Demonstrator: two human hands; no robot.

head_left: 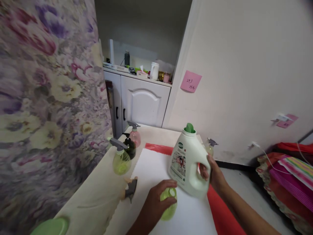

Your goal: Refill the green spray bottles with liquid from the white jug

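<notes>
My right hand (pixel 215 173) is wrapped round the handle of a pale green detergent jug (pixel 193 169). The jug has no cap on, and a green spout shows in its mouth; it is nearly upright, and I cannot tell if its base touches the table. With fingers and thumb round its neck and shoulder, my left hand (pixel 156 199) grips a small yellow-green spray bottle (pixel 168 212). Its top is off, so the round opening shows. A loose grey trigger sprayer head (pixel 131 188), with its tube, lies left of my left hand.
A yellow-green spray bottle (pixel 121 162), a dark pump bottle (pixel 130 148) and a pink spray bottle (pixel 135 137) stand along the table's left side. Another spray bottle (pixel 210 147) stands behind the jug. White paper (pixel 154 163) covers red cloth (pixel 158 148). A green lid-like item (pixel 52 227) sits front left.
</notes>
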